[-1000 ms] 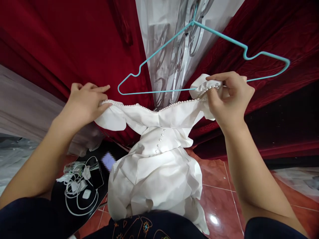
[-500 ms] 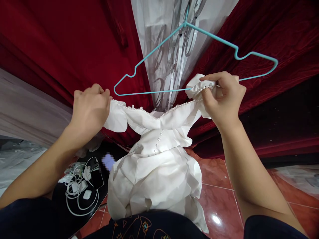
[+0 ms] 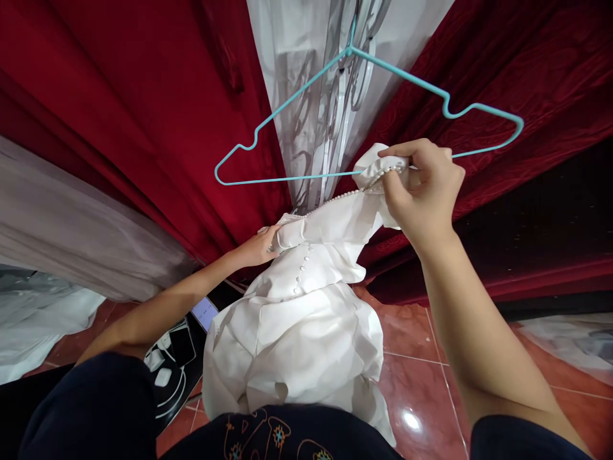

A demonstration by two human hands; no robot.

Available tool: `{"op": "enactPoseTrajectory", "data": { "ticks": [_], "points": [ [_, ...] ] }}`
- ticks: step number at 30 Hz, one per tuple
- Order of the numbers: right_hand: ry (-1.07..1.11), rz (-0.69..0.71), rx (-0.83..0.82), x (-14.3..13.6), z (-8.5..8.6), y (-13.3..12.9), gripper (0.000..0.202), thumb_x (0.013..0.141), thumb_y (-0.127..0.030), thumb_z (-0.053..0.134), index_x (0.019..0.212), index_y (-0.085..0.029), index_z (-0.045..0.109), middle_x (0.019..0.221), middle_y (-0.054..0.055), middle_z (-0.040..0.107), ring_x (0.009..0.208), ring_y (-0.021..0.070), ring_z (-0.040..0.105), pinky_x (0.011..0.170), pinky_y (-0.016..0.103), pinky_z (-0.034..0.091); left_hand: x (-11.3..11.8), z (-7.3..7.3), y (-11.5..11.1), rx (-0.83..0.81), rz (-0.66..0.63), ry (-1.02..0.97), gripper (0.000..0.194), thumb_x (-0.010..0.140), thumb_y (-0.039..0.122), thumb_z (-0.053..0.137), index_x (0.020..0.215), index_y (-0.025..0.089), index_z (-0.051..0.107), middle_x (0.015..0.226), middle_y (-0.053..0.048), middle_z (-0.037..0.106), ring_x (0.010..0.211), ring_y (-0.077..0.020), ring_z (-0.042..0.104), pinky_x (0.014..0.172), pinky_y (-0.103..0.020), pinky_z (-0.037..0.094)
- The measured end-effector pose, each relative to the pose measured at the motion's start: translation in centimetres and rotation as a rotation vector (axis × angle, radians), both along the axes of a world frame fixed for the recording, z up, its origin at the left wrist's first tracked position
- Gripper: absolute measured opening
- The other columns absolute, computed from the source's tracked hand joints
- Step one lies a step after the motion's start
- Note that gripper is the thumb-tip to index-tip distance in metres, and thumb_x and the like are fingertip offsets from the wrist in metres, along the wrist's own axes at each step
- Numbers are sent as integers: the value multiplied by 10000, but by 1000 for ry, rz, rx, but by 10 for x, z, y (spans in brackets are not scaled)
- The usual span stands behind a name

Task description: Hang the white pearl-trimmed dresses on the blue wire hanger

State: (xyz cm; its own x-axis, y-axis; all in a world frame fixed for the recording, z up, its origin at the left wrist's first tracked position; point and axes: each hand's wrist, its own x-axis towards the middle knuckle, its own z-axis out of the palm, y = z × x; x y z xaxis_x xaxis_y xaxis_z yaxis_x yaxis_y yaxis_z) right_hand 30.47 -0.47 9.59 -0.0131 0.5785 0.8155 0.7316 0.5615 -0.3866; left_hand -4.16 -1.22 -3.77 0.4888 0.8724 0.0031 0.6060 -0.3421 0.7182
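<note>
A white dress (image 3: 306, 326) with a pearl-edged neckline and a row of buttons hangs down in front of me. My right hand (image 3: 424, 188) pinches its right shoulder piece, a gathered puff with pearl trim, close to the lower bar of a light blue hanger (image 3: 397, 70). My left hand (image 3: 261, 246) grips the bodice at its left side, near the neckline; its fingertips are partly hidden by the fabric. The hanger is suspended above the dress, its hook near the top of the view. The dress's left shoulder piece is mostly out of sight.
Dark red curtains (image 3: 119, 115) and white drapery (image 3: 292, 76) with silver ornamental metalwork stand ahead. At lower left, a black table (image 3: 191, 383) bears phones, a white case and cables. The floor (image 3: 416, 383) is red tile, with sheer white fabric (image 3: 569, 338) at right.
My left hand has moved right and inward from the dress's outstretched left shoulder piece to the bodice, and that side has folded down. My right hand keeps its hold.
</note>
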Motion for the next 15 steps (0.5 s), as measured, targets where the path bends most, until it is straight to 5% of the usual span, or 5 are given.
{"op": "enactPoseTrajectory", "data": {
  "ticks": [3,7,11,15],
  "points": [
    [-32,-22,-36,2,1,-2,138,928,-207,629,1017,-308,664,989,26,769,924,266,702,1008,529,505,3,-30,13,40,42,-72,969,717,184,748,1609,81,386,1717,-281,376,1628,-448,336,1370,-630,231],
    [-27,-27,-53,-1,0,0,100,949,-239,640,1019,-307,663,997,27,770,934,262,701,1001,530,520,-1,-40,46,96,123,-203,987,780,171,660,1678,69,264,1799,-243,194,1704,-363,140,1422,-528,51],
    [-26,-39,-65,-1,-1,2,99,945,-240,638,1019,-299,666,997,33,776,922,252,704,965,503,533,17,-49,85,-10,98,-300,820,893,230,651,1645,101,351,1721,-256,379,1651,-334,337,1385,-511,240],
    [-40,-50,-20,-1,-1,0,108,934,-275,603,1014,-295,672,964,11,763,894,247,700,919,485,542,42,-63,102,-152,35,-274,647,982,272,666,1577,103,477,1544,-246,597,1476,-329,570,1273,-496,437]
  ]
}}
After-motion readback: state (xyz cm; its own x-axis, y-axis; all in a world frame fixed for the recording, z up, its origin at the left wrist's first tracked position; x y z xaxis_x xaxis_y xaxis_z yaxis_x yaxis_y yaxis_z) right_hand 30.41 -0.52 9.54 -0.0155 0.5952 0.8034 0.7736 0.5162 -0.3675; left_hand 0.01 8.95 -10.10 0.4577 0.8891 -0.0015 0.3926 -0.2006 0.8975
